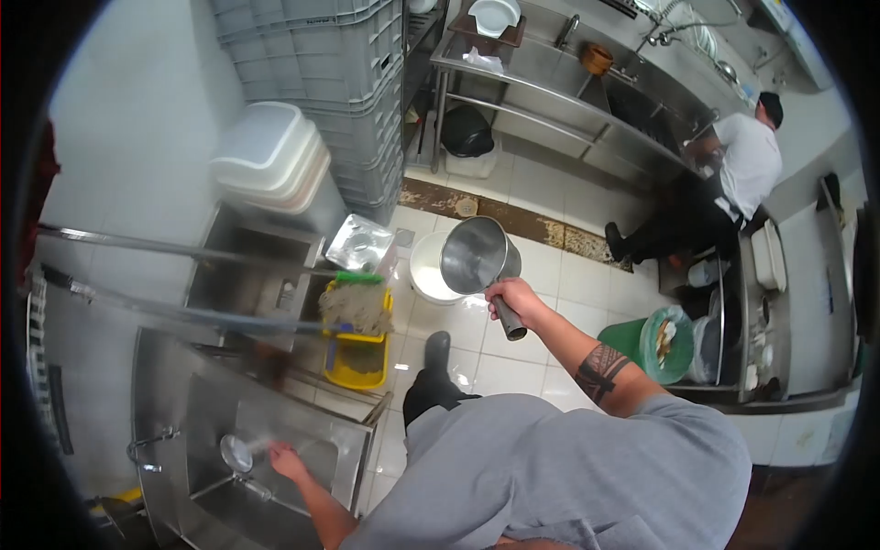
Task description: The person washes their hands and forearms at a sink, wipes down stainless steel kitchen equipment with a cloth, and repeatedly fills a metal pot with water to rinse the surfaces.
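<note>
My right hand [515, 302] is closed around the thick handle of a large metal saucepan [472, 252]. The saucepan's open mouth faces up toward me, and it partly covers a white bucket [426, 268] on the floor. Over the metal sink basin [321, 449], my left hand [289, 461] is closed and slightly blurred. A round-headed utensil [236, 454], shiny and pale, extends from its fingers along a blurred streak; its exact kind is unclear. Another small shiny object [257, 490] lies low in the basin, too indistinct to name.
A yellow mop bucket [357, 367] with a mop [353, 307] stands left of my leg. Stacked grey crates [312, 55] rise behind. A green bin [632, 344] is at right. Another person [747, 165] works at the far counter. A floor drain [467, 205] crosses the tiles.
</note>
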`<state>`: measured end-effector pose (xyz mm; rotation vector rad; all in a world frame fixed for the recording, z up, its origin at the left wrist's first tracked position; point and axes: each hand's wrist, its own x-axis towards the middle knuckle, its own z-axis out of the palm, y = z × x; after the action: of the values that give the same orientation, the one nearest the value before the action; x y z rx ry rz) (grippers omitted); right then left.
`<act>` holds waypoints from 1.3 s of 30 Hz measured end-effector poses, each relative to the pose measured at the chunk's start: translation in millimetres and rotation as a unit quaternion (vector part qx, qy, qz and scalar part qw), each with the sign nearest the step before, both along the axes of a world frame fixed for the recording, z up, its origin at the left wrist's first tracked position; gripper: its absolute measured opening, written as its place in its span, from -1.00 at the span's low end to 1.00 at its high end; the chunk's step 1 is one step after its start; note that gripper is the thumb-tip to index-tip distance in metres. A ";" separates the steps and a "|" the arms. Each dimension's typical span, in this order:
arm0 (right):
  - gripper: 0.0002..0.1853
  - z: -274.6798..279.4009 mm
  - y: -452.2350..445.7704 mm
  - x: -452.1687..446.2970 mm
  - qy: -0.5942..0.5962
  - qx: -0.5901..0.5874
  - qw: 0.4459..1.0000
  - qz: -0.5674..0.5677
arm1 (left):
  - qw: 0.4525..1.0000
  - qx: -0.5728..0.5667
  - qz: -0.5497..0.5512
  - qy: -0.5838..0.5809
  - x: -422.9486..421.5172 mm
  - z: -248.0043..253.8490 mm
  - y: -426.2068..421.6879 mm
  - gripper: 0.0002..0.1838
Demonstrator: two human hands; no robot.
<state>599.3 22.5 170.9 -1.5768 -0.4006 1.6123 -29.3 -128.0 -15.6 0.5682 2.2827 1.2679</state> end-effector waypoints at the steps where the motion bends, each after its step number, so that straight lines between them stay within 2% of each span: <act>1: -0.92 2.4 18.9 16.7 -0.004 0.001 1.000 0.002 | 0.998 0.017 0.032 -0.042 18.6 12.2 30.3 -0.45; 2: -0.92 10.4 32.6 36.5 -0.004 -0.002 1.000 0.002 | 0.998 0.014 0.033 -0.042 44.9 42.2 60.5 -0.45; 3: -0.91 20.1 44.4 58.0 -0.021 0.004 1.000 -0.010 | 0.987 -0.141 0.035 0.066 73.6 73.7 92.2 -0.43; 4: -0.89 29.9 55.5 80.2 -0.036 0.011 0.999 -0.025 | 0.941 -0.289 0.034 0.175 92.8 92.0 118.4 -0.38; 5: -0.88 37.0 65.0 103.0 -0.048 0.021 0.997 -0.047 | 0.948 -0.272 0.083 0.139 75.4 66.4 128.0 -0.40; 7: -0.87 51.2 73.4 148.7 -0.067 0.039 0.992 -0.096 | 0.929 -0.286 -0.033 0.234 47.6 40.5 120.1 -0.37; 9: -0.86 65.2 87.9 196.5 -0.101 0.061 0.984 -0.133 | 0.840 -0.412 -0.124 0.330 45.9 50.9 125.2 -0.36; 10: -0.86 70.2 94.7 221.2 -0.129 0.068 0.978 -0.147 | 0.897 -0.381 0.038 0.221 39.0 45.4 135.6 -0.35; 11: -0.85 74.6 104.2 247.3 -0.142 0.079 0.973 -0.162 | 0.916 -0.336 0.196 0.099 31.9 33.7 145.0 -0.35; 14: -0.83 88.6 155.5 329.7 -0.190 0.094 0.960 -0.180 | 0.905 -0.371 0.189 0.085 38.6 26.8 159.5 -0.30; 15: -0.84 90.5 180.3 359.5 -0.206 0.103 0.957 -0.178 | 0.888 -0.415 0.144 0.135 100.2 73.2 182.8 -0.33; 16: -0.85 89.8 207.7 391.2 -0.221 0.112 0.954 -0.172 | 0.884 -0.419 0.152 0.137 129.0 82.6 199.5 -0.33; 18: -0.87 77.7 274.4 458.4 -0.229 0.165 0.943 -0.174 | 0.896 -0.334 -0.020 0.293 180.9 99.2 216.1 -0.37; 19: -0.87 75.2 310.3 486.7 -0.226 0.151 0.946 -0.176 | 0.892 -0.340 -0.008 0.296 213.4 114.4 225.7 -0.37; 21: -0.89 70.6 388.8 545.4 -0.238 0.149 0.945 -0.171 | 0.870 -0.223 -0.207 0.389 293.8 140.8 247.3 -0.52; 22: -0.90 58.9 423.8 573.1 -0.250 0.148 0.943 -0.164 | 0.866 -0.236 -0.198 0.394 334.6 158.0 254.2 -0.52; 24: -0.93 26.6 496.3 637.6 -0.262 0.104 0.953 -0.112 | 0.831 -0.239 -0.288 0.411 410.0 186.2 265.0 -0.64; 25: -0.93 3.5 529.3 664.9 -0.252 0.091 0.955 -0.125 | 0.813 -0.225 -0.314 0.435 412.4 174.8 252.9 -0.65; 26: -0.87 -20.5 558.5 694.9 -0.347 0.072 0.932 -0.078 | 0.814 -0.241 -0.298 0.436 424.4 178.7 256.4 -0.65; 27: -0.78 -88.9 594.9 760.4 -0.522 0.028 0.847 0.092 | 0.865 -0.277 -0.282 0.308 438.2 184.5 249.0 -0.65; 28: -0.71 -106.2 605.6 779.9 -0.554 0.037 0.822 0.123 | 0.907 -0.303 -0.237 0.173 455.4 193.8 226.6 -0.64; 29: -0.61 -142.0 629.7 809.8 -0.700 0.032 0.642 0.311 | 0.877 -0.290 -0.297 0.243 478.7 212.2 218.3 -0.59; 30: -0.55 -178.2 639.4 831.0 -0.576 0.012 0.781 0.243 | 0.873 -0.373 -0.235 0.210 503.2 225.5 206.4 -0.55; 31: -0.56 -182.6 634.0 834.6 -0.173 -0.037 0.981 0.078 | 0.853 -0.452 -0.188 0.182 523.0 235.1 188.3 -0.53; 32: -0.56 -196.1 636.0 839.1 -0.144 -0.038 0.988 0.044 | 0.849 -0.477 -0.179 0.139 525.6 233.3 160.7 -0.52; 33: -0.56 -210.8 634.2 847.8 -0.158 -0.047 0.986 0.035 | 0.815 -0.529 -0.189 0.143 554.3 255.6 156.7 -0.51; 34: -0.56 -219.2 636.2 851.5 -0.180 -0.057 0.982 0.029 | 0.832 -0.514 -0.169 0.121 568.0 259.4 139.5 -0.53; 35: -0.55 -226.6 639.8 856.5 -0.201 -0.071 0.976 0.033 | 0.834 -0.497 -0.170 0.167 592.2 274.8 134.9 -0.54; 36: -0.55 -230.0 646.8 855.5 -0.221 -0.086 0.970 0.041 | 0.858 -0.486 -0.101 0.134 621.2 291.4 139.2 -0.54; 37: -0.54 -235.5 647.5 857.8 -0.239 -0.097 0.965 0.046 | 0.835 -0.523 -0.121 0.119 633.9 300.3 148.9 -0.56; 38: -0.52 -242.7 659.1 861.0 -0.291 -0.163 0.941 0.052 | 0.843 -0.506 -0.132 0.126 648.1 303.3 141.1 -0.60; 39: -0.52 -230.7 656.1 853.8 -0.291 -0.157 0.942 0.060 | 0.843 -0.516 -0.111 0.104 661.4 308.3 143.7 -0.61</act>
<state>1453.1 678.6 -59.9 -2.3205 -0.5778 1.3138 632.1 15.8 292.7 0.5248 2.5363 -0.2358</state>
